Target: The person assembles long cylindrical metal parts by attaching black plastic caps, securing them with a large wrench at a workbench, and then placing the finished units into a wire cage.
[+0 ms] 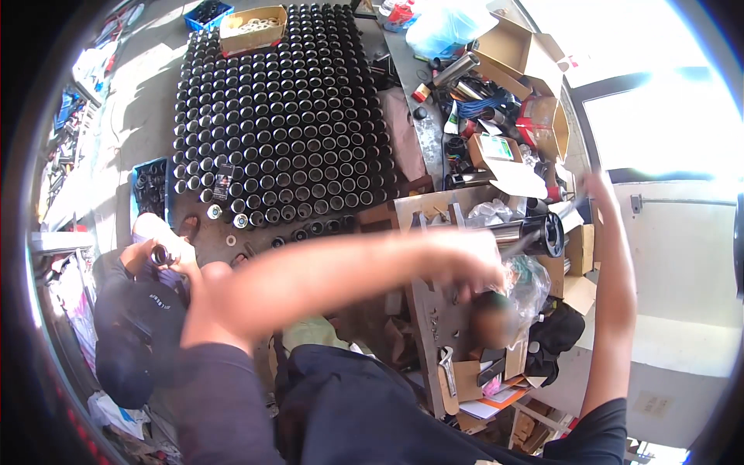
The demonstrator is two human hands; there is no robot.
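My left arm reaches across the view to the right. My left hand (477, 260), smeared by motion, is over the workbench (425, 310), beside a black and silver cylinder (508, 234) with a spoked black end (552, 235). My right hand (594, 186) is raised at the right, beyond that end, its fingers blurred. A thin grey streak, perhaps a bar, runs between the two hands; I cannot tell what it is or which hand holds it. Below my left hand are a blurred round thing (493, 319) and a clear plastic bag (535, 291).
Many black cylinders (283, 132) stand in rows on the floor, with a cardboard box of rings (254, 39) behind. At left, a person in a cap (124, 341) holds a dark tube (160, 254). An adjustable wrench (447, 372) lies on the bench. Cardboard boxes (535, 58) clutter the far table.
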